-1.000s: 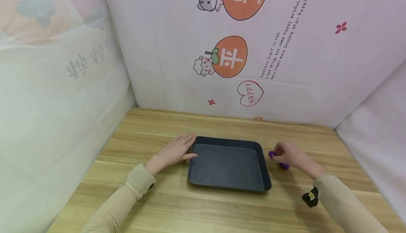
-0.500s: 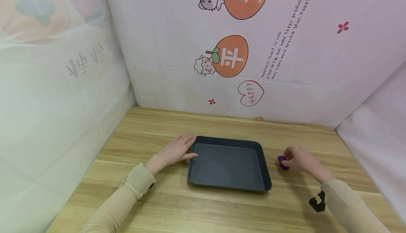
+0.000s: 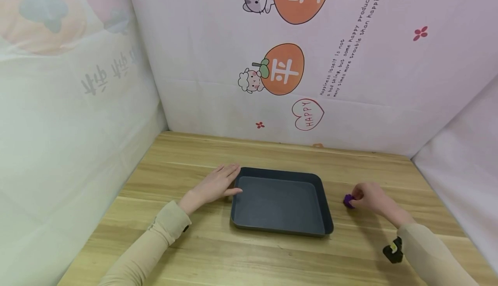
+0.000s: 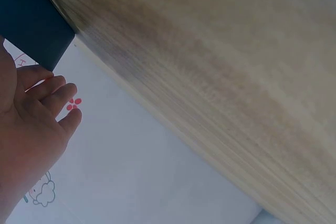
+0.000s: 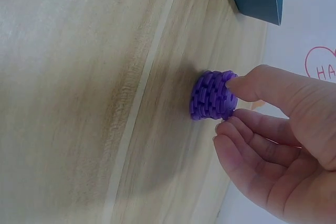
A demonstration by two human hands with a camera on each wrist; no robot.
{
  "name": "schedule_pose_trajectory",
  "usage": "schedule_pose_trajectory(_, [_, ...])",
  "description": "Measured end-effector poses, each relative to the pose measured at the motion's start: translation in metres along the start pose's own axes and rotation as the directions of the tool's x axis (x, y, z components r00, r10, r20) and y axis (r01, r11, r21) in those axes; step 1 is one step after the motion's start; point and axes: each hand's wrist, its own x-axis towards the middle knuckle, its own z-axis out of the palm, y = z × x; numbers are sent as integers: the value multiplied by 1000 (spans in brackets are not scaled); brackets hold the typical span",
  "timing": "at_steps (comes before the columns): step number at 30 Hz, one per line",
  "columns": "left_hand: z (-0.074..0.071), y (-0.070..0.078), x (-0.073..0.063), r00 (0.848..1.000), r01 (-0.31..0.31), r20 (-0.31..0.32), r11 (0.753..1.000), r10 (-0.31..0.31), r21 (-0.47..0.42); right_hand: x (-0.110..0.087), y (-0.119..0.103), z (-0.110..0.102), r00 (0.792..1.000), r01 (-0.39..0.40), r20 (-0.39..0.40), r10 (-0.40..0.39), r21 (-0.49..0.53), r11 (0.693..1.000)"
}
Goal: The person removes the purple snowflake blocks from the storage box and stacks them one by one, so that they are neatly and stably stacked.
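Note:
In the head view a short stack of purple notched discs [image 3: 348, 201] stands on the table, to the right of the tray. My right hand [image 3: 371, 197] pinches the top of that stack between thumb and fingertips. From the right wrist view the stacked discs [image 5: 210, 95] look like several layers with toothed edges, and the stack touches the wood. My left hand [image 3: 214, 185] rests on the left rim of the dark grey rectangular tray [image 3: 280, 229], fingers mostly straight. The left wrist view has the fingertips against a corner of the tray [image 4: 37, 19].
The wooden table [image 3: 233, 260] carries the tray near its middle. A white printed cloth [image 3: 218, 108] hangs along the back edge, with more white cloth [image 3: 97, 139] at the left and right sides.
My right hand has moved right and slightly toward me, bringing the purple disc it held beside the tray onto the purple stack. My left hand and the tray have stayed put.

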Motion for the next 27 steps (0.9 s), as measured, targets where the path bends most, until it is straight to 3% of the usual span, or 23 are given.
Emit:
schedule_pose_trajectory(16, [0, 2, -1, 1000, 8, 5, 1000, -8, -14, -6, 0, -5, 999, -37, 19, 37, 16, 999])
schedule_pose_trajectory(27, [-1, 1, 0, 998, 37, 50, 999, -37, -7, -18, 15, -2, 990, -12, -143, 13, 12, 1000])
